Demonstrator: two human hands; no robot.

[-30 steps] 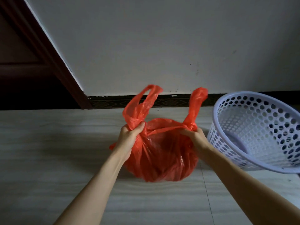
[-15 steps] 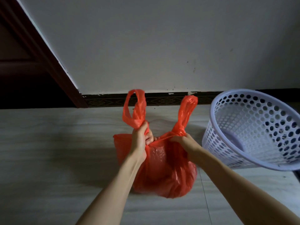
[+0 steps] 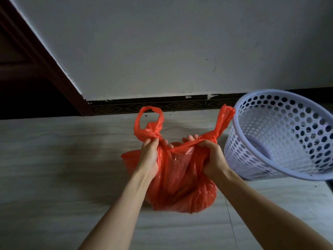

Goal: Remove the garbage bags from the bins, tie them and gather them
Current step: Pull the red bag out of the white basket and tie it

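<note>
A full orange garbage bag (image 3: 180, 184) hangs in front of me above the floor. My left hand (image 3: 149, 156) grips the base of its left handle loop, which sticks up above my fingers. The base of the right handle is held by my right hand (image 3: 210, 157), and that handle stands up toward the bin. The bag's top edge is stretched between both hands. A pale perforated plastic bin (image 3: 281, 136) stands tilted at the right, with no bag in it.
Pale tiled floor (image 3: 54, 168) spreads below. A white wall (image 3: 162, 42) with a dark patterned skirting (image 3: 162, 104) runs behind. A dark wooden door frame (image 3: 45, 60) is at the left.
Both hands have shifted on the handles and pulled apart, stretching the bag's mouth wider. The bag has sunk slightly and the left loop stands more open.
</note>
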